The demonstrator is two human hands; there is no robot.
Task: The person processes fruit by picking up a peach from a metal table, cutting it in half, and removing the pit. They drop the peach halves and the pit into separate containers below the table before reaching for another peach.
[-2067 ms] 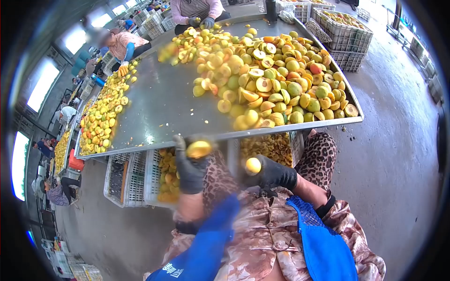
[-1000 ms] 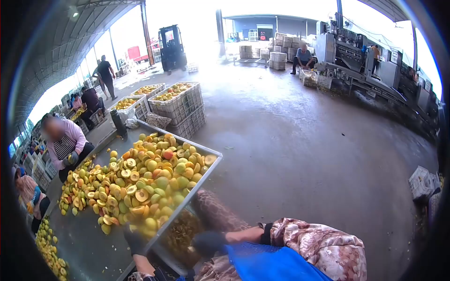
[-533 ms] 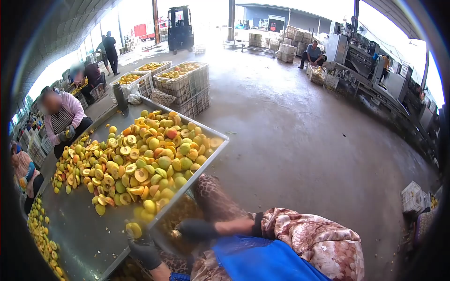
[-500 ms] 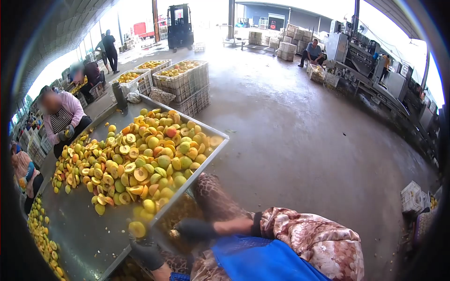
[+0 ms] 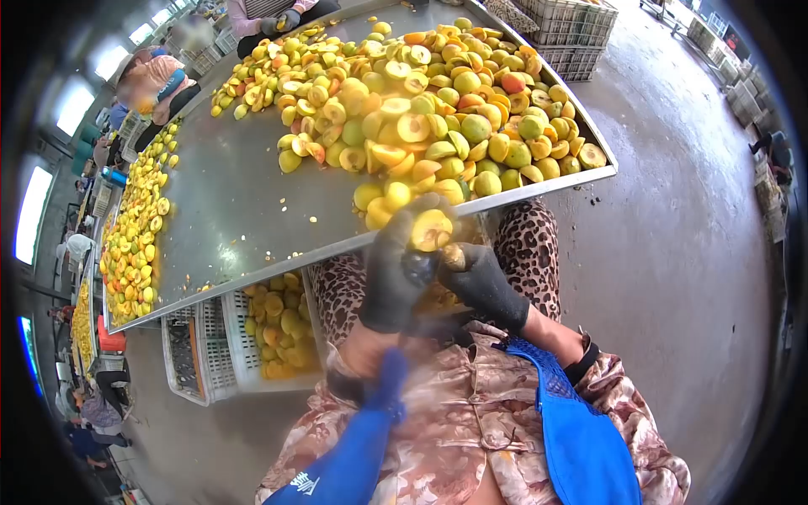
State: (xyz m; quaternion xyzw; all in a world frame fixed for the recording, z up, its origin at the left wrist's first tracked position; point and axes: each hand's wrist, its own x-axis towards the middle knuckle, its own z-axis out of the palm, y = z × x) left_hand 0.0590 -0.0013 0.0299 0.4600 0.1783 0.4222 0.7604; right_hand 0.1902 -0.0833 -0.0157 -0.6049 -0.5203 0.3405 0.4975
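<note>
My left hand [image 5: 394,273], in a dark grey glove, holds a halved yellow fruit [image 5: 432,230] with its cut face up, just over the near edge of the metal table [image 5: 244,210]. Beside it my right hand [image 5: 486,288], gloved alike, is closed round a small brownish thing [image 5: 454,257] that I cannot identify, close to the fruit. Behind the hands a large pile of halved yellow, green and orange fruit [image 5: 475,128] lies on the table. Small pale bits are scattered on the bare metal.
Under the table stand a white crate of fruit [image 5: 282,332] and a white basket [image 5: 189,358]. More fruit [image 5: 139,244] lines the table's left side. Across it are a co-worker's gloved hands [image 5: 282,21]; another person [image 5: 160,80] sits at the left. Stacked crates [image 5: 572,34] stand behind.
The view has turned down and left. My hands have come together in front of me; my left hand, low at the table's edge before, is now raised with a halved fruit in it.
</note>
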